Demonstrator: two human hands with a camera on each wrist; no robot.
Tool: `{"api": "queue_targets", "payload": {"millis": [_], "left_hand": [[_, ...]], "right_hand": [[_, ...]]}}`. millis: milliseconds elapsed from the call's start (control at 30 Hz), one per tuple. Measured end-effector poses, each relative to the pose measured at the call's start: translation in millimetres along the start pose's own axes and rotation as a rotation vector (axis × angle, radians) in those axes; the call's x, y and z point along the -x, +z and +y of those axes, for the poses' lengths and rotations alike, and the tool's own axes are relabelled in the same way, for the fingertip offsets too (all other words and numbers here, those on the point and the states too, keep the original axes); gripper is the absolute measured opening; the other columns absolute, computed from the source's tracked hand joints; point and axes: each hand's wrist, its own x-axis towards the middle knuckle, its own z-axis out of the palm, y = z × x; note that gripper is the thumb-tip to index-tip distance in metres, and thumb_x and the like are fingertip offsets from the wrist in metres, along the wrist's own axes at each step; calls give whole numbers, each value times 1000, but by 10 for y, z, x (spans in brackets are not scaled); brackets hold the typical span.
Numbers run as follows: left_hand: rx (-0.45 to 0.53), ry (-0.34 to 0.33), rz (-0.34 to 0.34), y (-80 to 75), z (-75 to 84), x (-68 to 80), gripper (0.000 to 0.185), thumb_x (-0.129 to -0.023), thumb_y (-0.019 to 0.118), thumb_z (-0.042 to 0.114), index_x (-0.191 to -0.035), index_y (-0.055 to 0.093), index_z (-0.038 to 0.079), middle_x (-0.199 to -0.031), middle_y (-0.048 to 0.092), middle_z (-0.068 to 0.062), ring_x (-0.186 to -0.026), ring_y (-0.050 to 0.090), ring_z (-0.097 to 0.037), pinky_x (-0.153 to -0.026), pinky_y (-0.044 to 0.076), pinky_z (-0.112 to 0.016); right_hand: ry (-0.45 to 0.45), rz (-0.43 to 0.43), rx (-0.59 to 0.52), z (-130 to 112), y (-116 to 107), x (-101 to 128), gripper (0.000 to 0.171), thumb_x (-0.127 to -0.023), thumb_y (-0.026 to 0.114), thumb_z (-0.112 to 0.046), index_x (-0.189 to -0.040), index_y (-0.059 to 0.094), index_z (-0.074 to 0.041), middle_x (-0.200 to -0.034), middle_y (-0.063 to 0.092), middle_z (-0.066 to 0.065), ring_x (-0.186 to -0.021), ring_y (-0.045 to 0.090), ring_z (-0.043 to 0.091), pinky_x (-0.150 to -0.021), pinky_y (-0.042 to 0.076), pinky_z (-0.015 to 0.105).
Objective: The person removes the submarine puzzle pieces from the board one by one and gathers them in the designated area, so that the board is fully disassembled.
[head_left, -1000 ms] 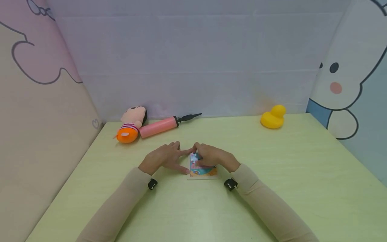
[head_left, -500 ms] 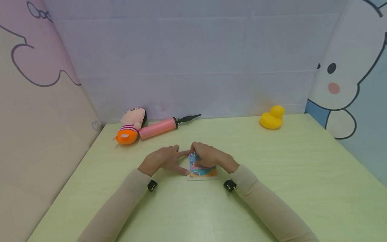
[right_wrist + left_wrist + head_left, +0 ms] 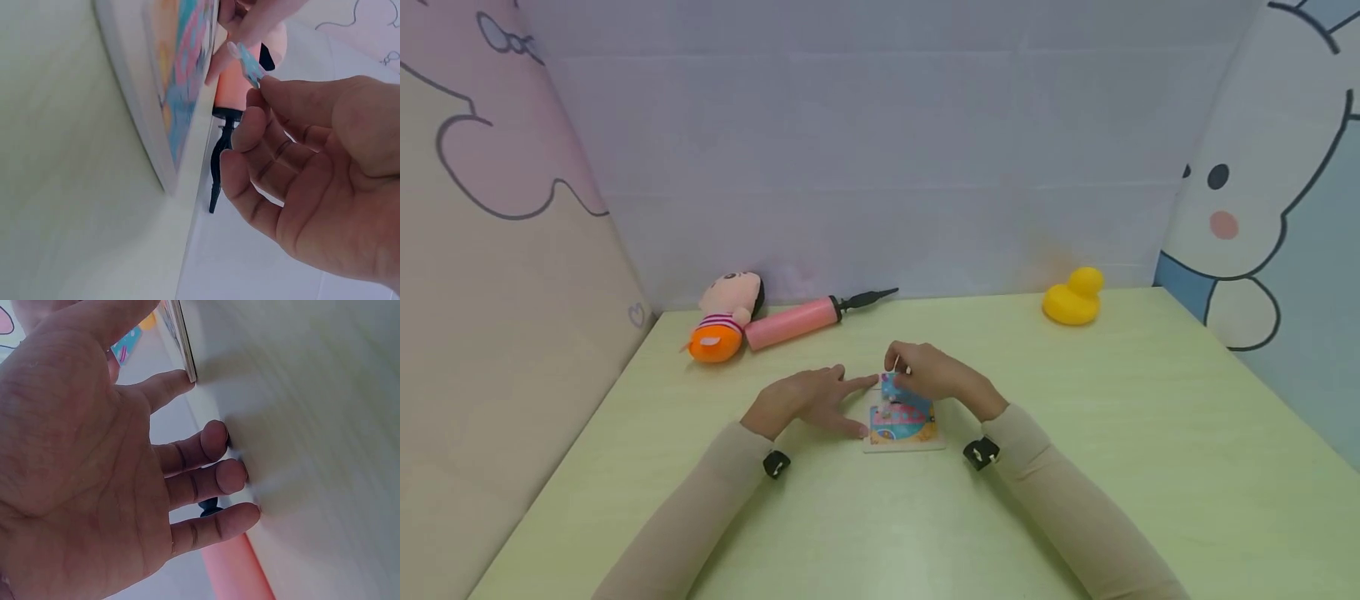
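On the green table, near its middle: a small puzzle board (image 3: 901,421) lies flat, its picture side up, between the two hands.

Puzzle board: a pale tray with a blue, pink and orange picture; in the right wrist view (image 3: 164,94) its edge and coloured face show close up.

Right hand (image 3: 934,375): raised just above the far edge of the board, thumb and forefinger pinched together on a small puzzle piece (image 3: 249,62); the other fingers curl loosely beneath.

Puzzle piece: thin, light blue, held clear of the board and just off its far edge; in the head view it shows only as a pale speck (image 3: 897,363) at the fingertips.

Left hand (image 3: 805,398): flat on the table with fingers straight and spread, holding nothing; its thumb and forefinger touch the board's left edge.

Left fingers (image 3: 209,439): tips press on the table top (image 3: 312,425) beside the board's corner.

Far left of the table: a small doll (image 3: 724,315) lies on its side, touching a pink pump (image 3: 805,318) with a black nozzle.

Far right: a yellow duck (image 3: 1074,296) stands well apart from the hands.
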Motion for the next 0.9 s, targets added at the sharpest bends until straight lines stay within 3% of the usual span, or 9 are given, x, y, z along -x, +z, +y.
{"api": "queue_targets", "payload": {"millis": [133, 367, 633, 900], "left_hand": [[22, 15, 3, 13, -20, 2, 87, -85, 60, 72, -158, 24, 41, -150, 39, -22, -129, 48, -38, -101, 40, -62], [13, 47, 36, 9, -1, 21, 83, -83, 64, 71, -154, 32, 40, -130, 50, -17, -110, 55, -31, -94, 47, -55], [35, 25, 24, 8, 7, 17, 84, -82, 65, 71, -153, 32, 40, -133, 49, -18, -113, 54, -32, -95, 46, -56], [42, 57, 27, 18, -21, -4, 84, -83, 66, 69, -153, 32, 38, -124, 50, -15, -107, 54, -28, -93, 46, -52]], "right_hand": [[20, -15, -40, 53, -81, 16, 10, -99, 61, -5, -108, 60, -6, -99, 65, 7, -82, 62, 17, -74, 51, 31], [26, -9, -12, 131, -238, 71, 8, -96, 66, -6, -103, 69, -6, -96, 66, 3, -90, 61, 19, -79, 50, 32], [83, -21, -38, 257, -406, 151, 5, -95, 68, -8, -99, 70, -6, -93, 67, 3, -86, 60, 18, -77, 50, 32], [163, -57, -94, 390, -481, 209, 5, -95, 67, -9, -98, 69, -5, -86, 68, 4, -72, 58, 17, -70, 49, 30]]}}
